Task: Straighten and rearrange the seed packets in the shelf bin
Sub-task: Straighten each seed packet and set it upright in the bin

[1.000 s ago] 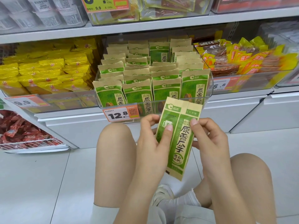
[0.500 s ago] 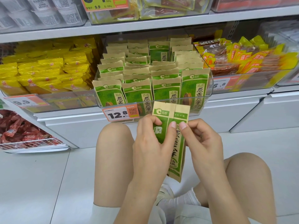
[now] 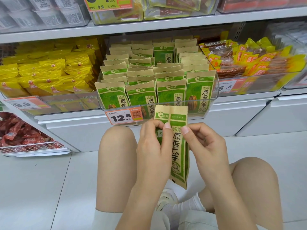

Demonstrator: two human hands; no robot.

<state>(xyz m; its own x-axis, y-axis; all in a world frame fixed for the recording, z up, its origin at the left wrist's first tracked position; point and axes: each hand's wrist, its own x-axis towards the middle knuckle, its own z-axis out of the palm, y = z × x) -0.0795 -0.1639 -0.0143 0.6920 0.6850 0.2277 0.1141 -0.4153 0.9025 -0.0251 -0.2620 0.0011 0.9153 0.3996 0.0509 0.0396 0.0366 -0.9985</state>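
Pinching one green seed packet [image 3: 178, 146] upright between both hands, below the clear shelf bin [image 3: 214, 90] at 12 o'clock. Left hand [image 3: 153, 146] gripping its left edge, right hand [image 3: 204, 145] pinching the right edge, fingers curled. Remaining packets [image 3: 154, 75] standing in rows inside the bin.

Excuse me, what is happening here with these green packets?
A person crouches on the floor before a shop shelf. Both hands hold one green seed packet upright, just below the clear bin: the left hand grips its left side, and the right hand pinches its right edge. The bin holds rows of the same packets standing upright, behind a 12.8 price tag. The held packet is not yet back in the bin.
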